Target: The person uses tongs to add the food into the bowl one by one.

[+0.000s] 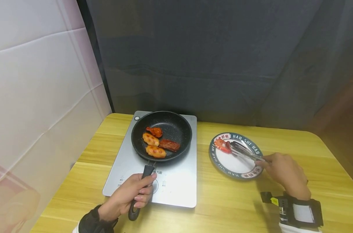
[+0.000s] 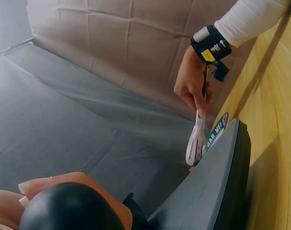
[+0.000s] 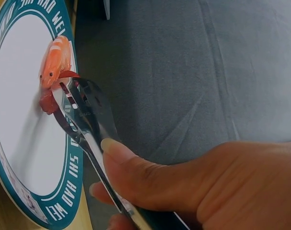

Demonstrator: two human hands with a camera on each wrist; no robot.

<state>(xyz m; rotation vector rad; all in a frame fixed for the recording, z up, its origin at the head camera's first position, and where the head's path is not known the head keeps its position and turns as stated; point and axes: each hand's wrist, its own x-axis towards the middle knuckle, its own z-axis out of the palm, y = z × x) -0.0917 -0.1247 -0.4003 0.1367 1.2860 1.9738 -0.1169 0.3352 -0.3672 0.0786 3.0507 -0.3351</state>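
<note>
My left hand [image 1: 135, 192] grips the black handle [image 1: 147, 173] of a frying pan [image 1: 176, 127]. In the pan lie two browned chicken wings [image 1: 156, 151], a dark reddish-brown slab of meat [image 1: 169, 145] and a small red-brown piece [image 1: 154, 131]. Over at the right, my right hand [image 1: 285, 171] holds metal tongs [image 3: 88, 129] by their arms, thumb on the upper one. The tong tips are over a round plate [image 3: 33, 120], around a small red piece of food [image 3: 49, 101]. An orange-and-white shrimp [image 3: 57, 60] lies beside it near the rim.
Under the pan is a flat silver induction cooker [image 1: 179, 191] on a wooden table [image 1: 223, 200]. A dark grey cloth [image 1: 194, 58] hangs behind the table. A pale panel [image 1: 48, 81] stands along the left side.
</note>
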